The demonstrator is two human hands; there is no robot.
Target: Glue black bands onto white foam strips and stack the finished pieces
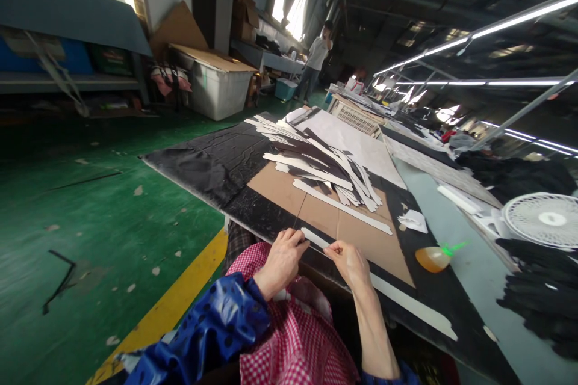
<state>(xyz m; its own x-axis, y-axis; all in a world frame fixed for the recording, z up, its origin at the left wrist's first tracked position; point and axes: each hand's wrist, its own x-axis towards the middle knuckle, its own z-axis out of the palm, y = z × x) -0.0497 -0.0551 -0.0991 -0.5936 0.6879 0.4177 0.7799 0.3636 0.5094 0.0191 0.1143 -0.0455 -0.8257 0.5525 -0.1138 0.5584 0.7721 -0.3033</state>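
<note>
Along the near edge of the black-covered table lies a long white strip [413, 305] with a notched right end. My left hand [282, 258], its fingers curled and closed, grips the left end of this strip. Thumb and forefinger of my right hand [350, 261] pinch its near edge a short way to the right, and that hand hides part of the strip. Just beyond, a single similar white strip [343, 207] rests on a flat piece of brown cardboard [361, 237]. Behind it is a loose pile of white and dark strips [311, 159].
Right of the cardboard are a crumpled white scrap [413, 221] and a squeeze bottle of amber liquid [433, 257] with a green nozzle. A white fan [542, 220] and black cloth [542, 295] lie farther right. A person [317, 54] stands in the background beyond a grey bin [219, 87].
</note>
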